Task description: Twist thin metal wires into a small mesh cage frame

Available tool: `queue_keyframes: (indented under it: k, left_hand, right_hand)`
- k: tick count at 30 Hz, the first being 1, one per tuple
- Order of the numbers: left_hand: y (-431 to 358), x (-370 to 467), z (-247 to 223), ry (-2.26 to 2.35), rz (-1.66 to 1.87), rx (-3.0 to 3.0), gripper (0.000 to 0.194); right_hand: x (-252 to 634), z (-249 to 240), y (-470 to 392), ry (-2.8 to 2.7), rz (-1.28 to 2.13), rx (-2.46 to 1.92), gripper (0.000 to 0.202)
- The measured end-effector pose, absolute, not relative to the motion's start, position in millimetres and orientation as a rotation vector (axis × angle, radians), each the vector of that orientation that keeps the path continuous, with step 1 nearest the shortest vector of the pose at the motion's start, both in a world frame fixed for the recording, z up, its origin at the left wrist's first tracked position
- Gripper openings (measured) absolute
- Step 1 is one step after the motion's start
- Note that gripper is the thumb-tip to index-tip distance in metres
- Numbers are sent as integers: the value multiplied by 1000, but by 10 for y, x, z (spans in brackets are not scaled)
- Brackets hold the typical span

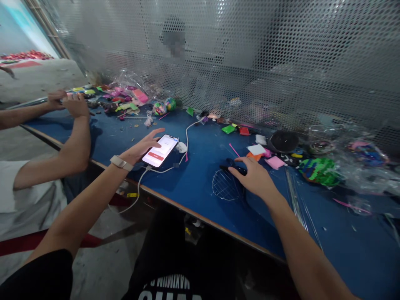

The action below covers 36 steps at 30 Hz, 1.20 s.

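Observation:
My left hand (pixel 144 148) is over the left edge of a lit phone (pixel 161 151), its fingers apart and one fingertip on or just above the screen. The phone lies on the blue table (pixel 193 183) with a white cable (pixel 187 137) plugged into its lower end. Farther right, my right hand (pixel 251 175) has its thumb and fingers curled round a black object (pixel 233 168), whose shape is hard to make out. Just left of that hand, a round wire mesh (pixel 224 185) lies on the table, partly dark against the blue surface.
Colourful clay packets (pixel 140 96) and clear plastic lie at the back left. More packets (pixel 275 162), a black bowl (pixel 283 141) and a green-blue patterned piece (pixel 320 171) sit at the right. A perforated metal screen (pixel 203 62) stands behind. Another person's hands (pixel 75 104) are at the far left.

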<state>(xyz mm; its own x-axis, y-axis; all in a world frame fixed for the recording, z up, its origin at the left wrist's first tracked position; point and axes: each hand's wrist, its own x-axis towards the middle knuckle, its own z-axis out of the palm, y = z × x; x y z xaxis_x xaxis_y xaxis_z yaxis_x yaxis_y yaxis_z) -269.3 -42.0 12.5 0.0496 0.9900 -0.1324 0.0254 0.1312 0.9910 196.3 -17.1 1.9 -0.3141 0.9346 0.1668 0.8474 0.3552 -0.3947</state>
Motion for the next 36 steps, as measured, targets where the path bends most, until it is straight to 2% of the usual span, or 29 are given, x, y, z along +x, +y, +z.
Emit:
queue_keyframes:
  k: [5, 17, 25, 28, 32, 36]
  left_hand:
    - [-422, -2743, 87, 1158, 1037, 1170, 115]
    - [-418, -2684, 110, 1245, 1069, 1122, 101]
    - [-466, -2728, 135, 1171, 1006, 1186, 122]
    - [-419, -2703, 130, 1232, 1036, 1162, 111]
    - [-344, -2604, 185, 1344, 1129, 1043, 81]
    - [-354, -2577, 282, 1373, 1202, 1028, 70]
  right_hand:
    - [1968, 31, -171, -2255, 349, -1559, 55]
    - [1961, 69, -189, -2255, 381, -1572, 57]
    - [1971, 51, -174, -2252, 378, -1546, 54]
    - [1960, 72, -189, -2258, 390, -1546, 55]
    - [1952, 88, -197, -2261, 390, -1549, 54]
    - [1958, 74, -185, -2267, 365, -1542, 53]
